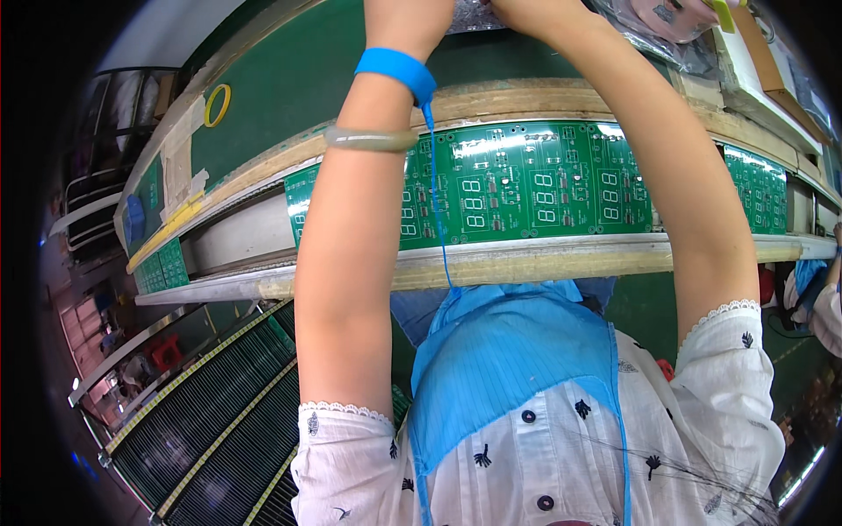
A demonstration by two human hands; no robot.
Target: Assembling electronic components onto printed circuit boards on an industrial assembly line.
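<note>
Both arms reach forward over the bench to the top edge of the head view. My left hand point(405, 24) is cut off by that edge, its fingers out of sight. A blue wrist strap point(396, 70) with a thin blue cord sits on that wrist, above a pale bangle point(370, 139). Likewise my right hand point(537, 16) shows only its back and wrist. Between the hands lies a shiny, clear-looking plastic bag point(478, 19), whose contents I cannot make out. Below my arms, green circuit boards point(507, 180) with white digit outlines lie in a long rail channel.
A yellow tape ring point(217, 105) lies on the green bench top at left. At the upper right stands a pink container point(674, 17) beside plastic wrapping. Black slotted racks point(206, 416) stand at lower left. Another person's sleeve point(826, 316) shows at far right.
</note>
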